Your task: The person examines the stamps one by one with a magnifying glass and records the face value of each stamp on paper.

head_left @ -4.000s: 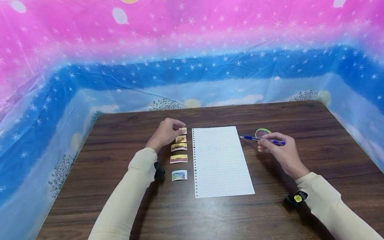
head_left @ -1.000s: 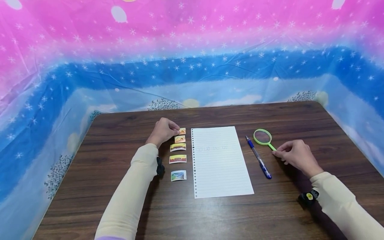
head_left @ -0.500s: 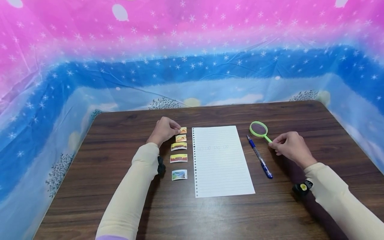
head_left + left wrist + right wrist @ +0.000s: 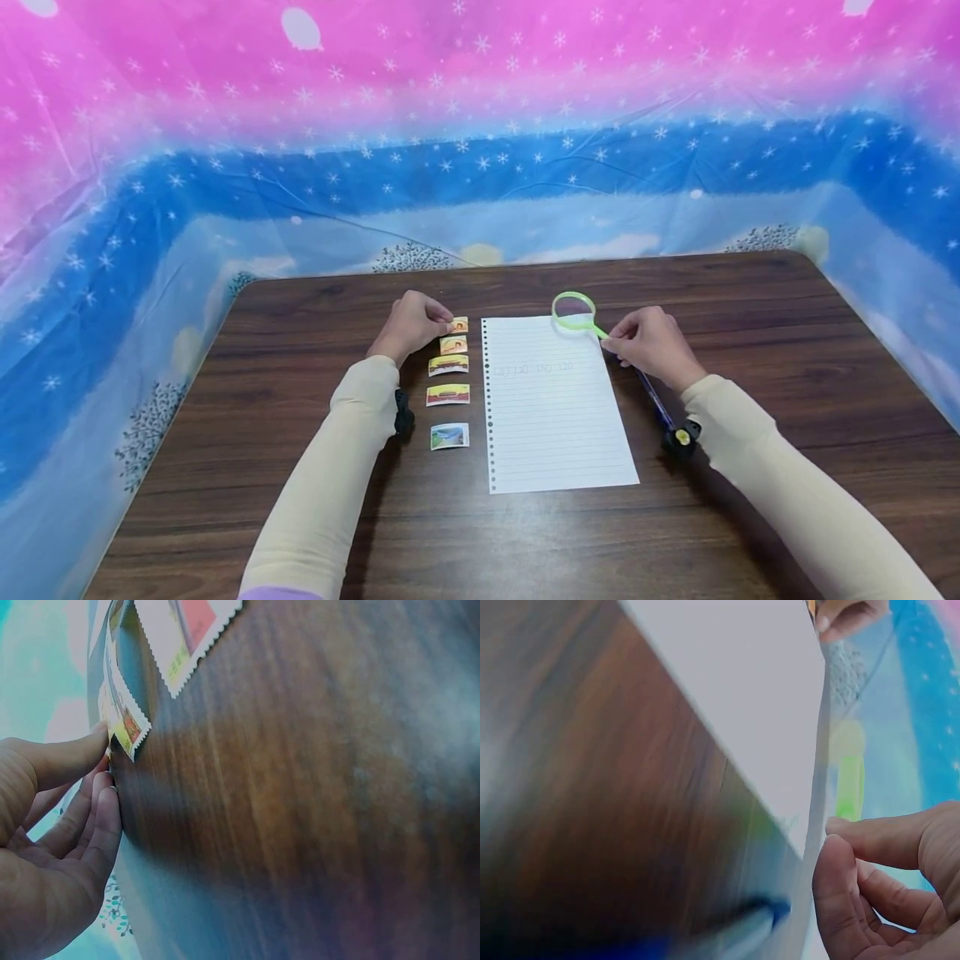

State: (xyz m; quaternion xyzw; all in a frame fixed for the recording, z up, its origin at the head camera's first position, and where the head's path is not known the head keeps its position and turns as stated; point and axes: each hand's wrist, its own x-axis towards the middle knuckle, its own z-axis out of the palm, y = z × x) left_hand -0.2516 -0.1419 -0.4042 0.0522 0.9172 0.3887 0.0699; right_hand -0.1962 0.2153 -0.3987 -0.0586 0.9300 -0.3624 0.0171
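Observation:
My left hand [image 4: 411, 325] pinches the left edge of the farthest postage stamp [image 4: 460, 325], at the top of a column of several stamps. In the left wrist view, the thumb and fingertips meet at the stamp row's far end. Between thumb and forefinger, my right hand [image 4: 654, 343] holds the handle of a green-rimmed magnifying glass [image 4: 596, 315], its lens raised over the far right corner of a lined paper sheet [image 4: 555, 425]. Faint pencil-like figures run across the sheet. A blue pen [image 4: 654, 398] lies partly hidden beneath the right hand and wrist.
All of this lies on a dark wooden table [image 4: 315, 533]. The nearest stamp [image 4: 450, 436] shows a landscape and sits apart from the others. A pink and blue snowflake cloth [image 4: 480, 167] hangs behind the table.
The right hand, which held the pen earlier, has laid it down and picked up the magnifying glass. It has since carried the glass left to the sheet's corner. The left hand stays put.

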